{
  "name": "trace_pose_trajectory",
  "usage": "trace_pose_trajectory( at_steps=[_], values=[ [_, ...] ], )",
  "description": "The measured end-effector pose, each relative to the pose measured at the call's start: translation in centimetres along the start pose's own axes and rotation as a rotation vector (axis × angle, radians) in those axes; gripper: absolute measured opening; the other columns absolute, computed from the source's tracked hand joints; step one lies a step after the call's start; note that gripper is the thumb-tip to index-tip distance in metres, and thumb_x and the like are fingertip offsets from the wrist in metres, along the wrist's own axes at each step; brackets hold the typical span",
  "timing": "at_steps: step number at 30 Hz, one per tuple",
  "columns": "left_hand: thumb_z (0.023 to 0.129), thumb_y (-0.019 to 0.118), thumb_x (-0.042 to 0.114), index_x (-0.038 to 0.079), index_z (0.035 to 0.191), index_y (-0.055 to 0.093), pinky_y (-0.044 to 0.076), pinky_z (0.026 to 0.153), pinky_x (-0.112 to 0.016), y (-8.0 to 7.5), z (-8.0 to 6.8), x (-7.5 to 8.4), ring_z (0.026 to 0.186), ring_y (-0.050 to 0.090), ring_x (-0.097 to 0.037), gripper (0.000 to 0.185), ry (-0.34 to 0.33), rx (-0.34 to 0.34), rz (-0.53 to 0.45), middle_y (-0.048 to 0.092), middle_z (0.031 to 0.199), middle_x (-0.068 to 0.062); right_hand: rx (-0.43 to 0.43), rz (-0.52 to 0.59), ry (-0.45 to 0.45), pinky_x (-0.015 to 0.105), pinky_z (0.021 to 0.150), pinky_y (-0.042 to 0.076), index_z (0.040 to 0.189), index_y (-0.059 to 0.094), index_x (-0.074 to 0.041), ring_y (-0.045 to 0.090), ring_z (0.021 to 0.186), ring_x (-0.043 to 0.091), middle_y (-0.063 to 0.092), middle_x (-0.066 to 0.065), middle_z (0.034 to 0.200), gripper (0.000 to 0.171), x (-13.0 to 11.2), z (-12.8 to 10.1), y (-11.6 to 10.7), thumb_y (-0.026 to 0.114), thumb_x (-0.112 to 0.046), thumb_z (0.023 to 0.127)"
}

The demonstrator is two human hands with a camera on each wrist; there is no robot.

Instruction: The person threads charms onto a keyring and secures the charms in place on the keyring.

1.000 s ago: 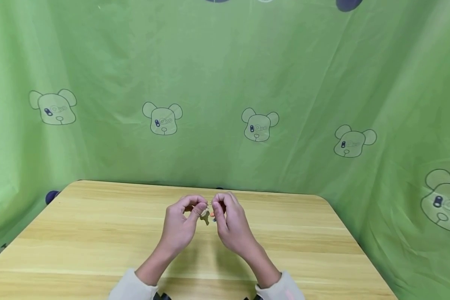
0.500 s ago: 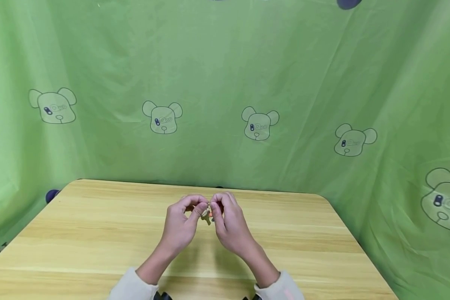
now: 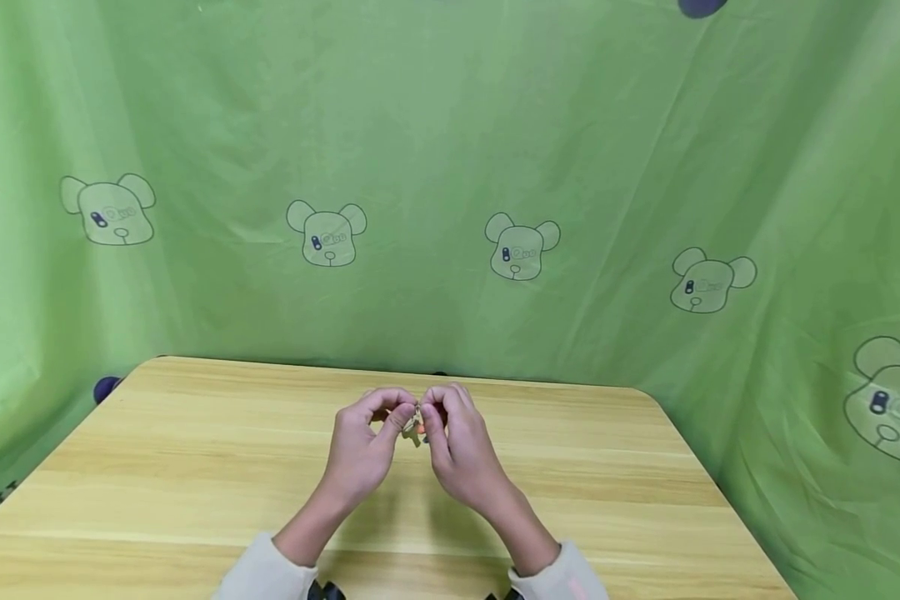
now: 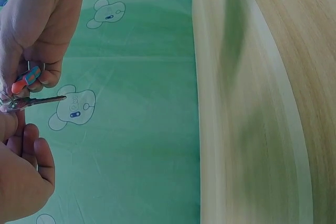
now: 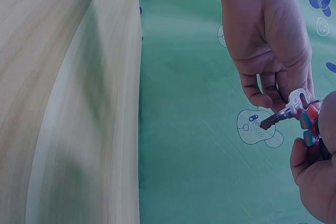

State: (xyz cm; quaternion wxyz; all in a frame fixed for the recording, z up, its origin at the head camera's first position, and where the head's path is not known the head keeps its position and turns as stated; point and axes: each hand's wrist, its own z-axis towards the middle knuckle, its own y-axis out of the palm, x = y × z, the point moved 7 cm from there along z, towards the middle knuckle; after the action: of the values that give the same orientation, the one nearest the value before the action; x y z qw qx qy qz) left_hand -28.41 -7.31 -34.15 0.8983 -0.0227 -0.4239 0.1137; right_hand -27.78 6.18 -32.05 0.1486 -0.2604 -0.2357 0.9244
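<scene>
Above the middle of the wooden table (image 3: 195, 467), both hands meet over a small bunch of keys (image 3: 414, 430). My left hand (image 3: 401, 414) pinches the pale head of a metal key (image 5: 278, 116), whose dark blade sticks out sideways. My right hand (image 3: 427, 412) grips the rest of the bunch with curled fingers, and orange and blue key caps (image 5: 310, 124) show there. In the left wrist view the key (image 4: 42, 99) juts out between the left hand (image 4: 10, 124) below and the right hand (image 4: 31, 80) above. The ring itself is mostly hidden by fingers.
A green cloth (image 3: 450, 167) printed with bear faces hangs behind the table and on both sides. The table's far edge (image 3: 390, 371) lies just beyond the hands, with rounded corners. Pale sleeve cuffs (image 3: 262, 575) show at the bottom of the head view.
The right hand has drawn slightly closer to the left, so the gap between the fingertips has closed over the keys. Otherwise both hands stay in place.
</scene>
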Motion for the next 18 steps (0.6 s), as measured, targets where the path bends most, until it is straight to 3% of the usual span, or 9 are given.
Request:
trace_pose_trajectory(
  at_steps=[18],
  values=[
    [0.097, 0.069, 0.015, 0.009, 0.097, 0.074, 0.054, 0.076, -0.029, -0.16, 0.03, 0.02, 0.08, 0.064, -0.012, 0.008, 0.016, 0.002, 0.015, 0.073, 0.09, 0.005, -0.001, -0.011, -0.01, 0.025, 0.071, 0.048, 0.105, 0.056, 0.0, 0.05, 0.085, 0.012, 0.053, 0.003, 0.093, 0.011, -0.07, -0.03, 0.01, 0.048, -0.007, 0.108]
  ],
)
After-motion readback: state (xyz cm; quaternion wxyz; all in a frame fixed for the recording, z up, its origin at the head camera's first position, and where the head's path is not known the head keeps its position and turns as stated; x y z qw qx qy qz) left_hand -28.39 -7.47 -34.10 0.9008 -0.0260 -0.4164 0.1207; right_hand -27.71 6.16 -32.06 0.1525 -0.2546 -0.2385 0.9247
